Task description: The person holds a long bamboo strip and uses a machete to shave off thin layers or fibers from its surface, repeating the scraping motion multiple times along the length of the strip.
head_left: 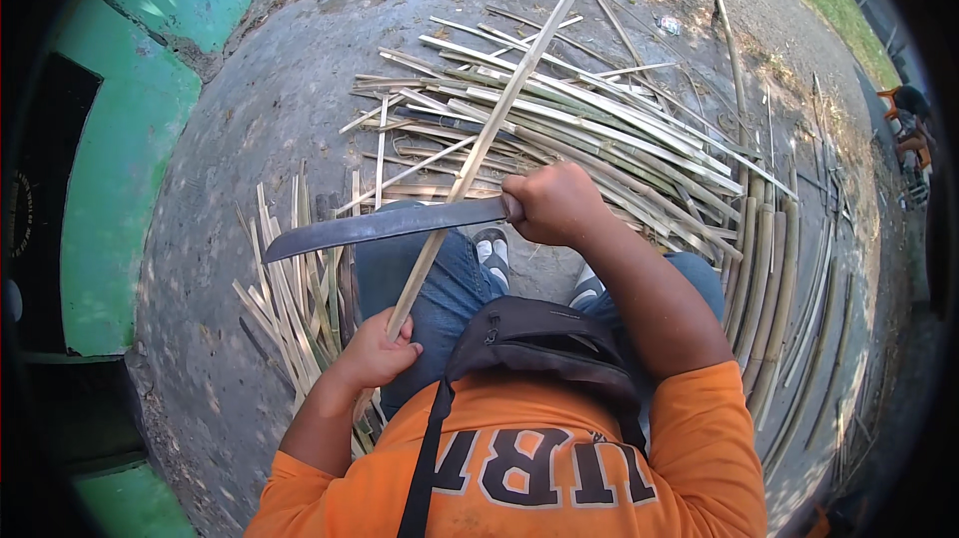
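Observation:
A long pale bamboo strip (511, 93) slants up and away from my left hand (377, 348), whose fingers are wrapped round its near end. My right hand (559, 203) grips the handle of a machete (375, 226). Its dark, broad blade points left and lies across the strip, over my left knee. The blade appears to touch the strip, though the exact contact is hard to make out. Beyond my feet spreads a heap of split bamboo strips (599, 128), piled crosswise. Another bundle of strips (300, 283) rests by my left leg.
Whole bamboo poles (764, 278) lie to my right, with thinner lengths beside them. A green wall (130, 188) with dark openings stands at left. Grey concrete ground (240, 128) runs between wall and heap. A person (911, 123) is at the far right. A black bag (544, 348) sits at my waist.

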A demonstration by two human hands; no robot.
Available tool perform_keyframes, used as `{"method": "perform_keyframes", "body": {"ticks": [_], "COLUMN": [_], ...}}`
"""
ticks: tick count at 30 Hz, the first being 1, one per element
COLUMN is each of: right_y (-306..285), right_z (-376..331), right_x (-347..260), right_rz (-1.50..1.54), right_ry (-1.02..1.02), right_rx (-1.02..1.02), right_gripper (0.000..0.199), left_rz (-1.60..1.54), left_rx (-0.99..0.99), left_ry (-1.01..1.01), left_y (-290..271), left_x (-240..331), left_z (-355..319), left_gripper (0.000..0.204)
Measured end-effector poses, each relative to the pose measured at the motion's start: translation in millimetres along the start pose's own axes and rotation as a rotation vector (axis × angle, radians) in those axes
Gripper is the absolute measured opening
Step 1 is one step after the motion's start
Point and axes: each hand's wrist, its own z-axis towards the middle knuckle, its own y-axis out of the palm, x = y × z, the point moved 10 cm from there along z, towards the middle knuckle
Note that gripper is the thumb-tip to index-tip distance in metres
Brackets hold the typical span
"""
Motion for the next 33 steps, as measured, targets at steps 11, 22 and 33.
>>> {"method": "perform_keyframes", "body": {"ticks": [11,22,33], "right_y": [-4,1,2], "right_z": [-1,-3,-3], "right_x": [33,66,-15], "right_rz": [0.030,0.107,-0.040], "right_ry": [0.119,0.166,-0.063], "right_rx": [0.018,-0.050,-0.137], "right_gripper": [0.006,0.009,0.012], "left_rz": [0.028,0.057,0.066], "left_rx": [0.027,0.057,0.021], "left_ry": [-0.015,0.039,0.009], "left_y": [0,4,1], "left_x": [6,11,4], "left_z": [-1,-2,-1], "left_gripper": [0.023,0.022,0.022]}}
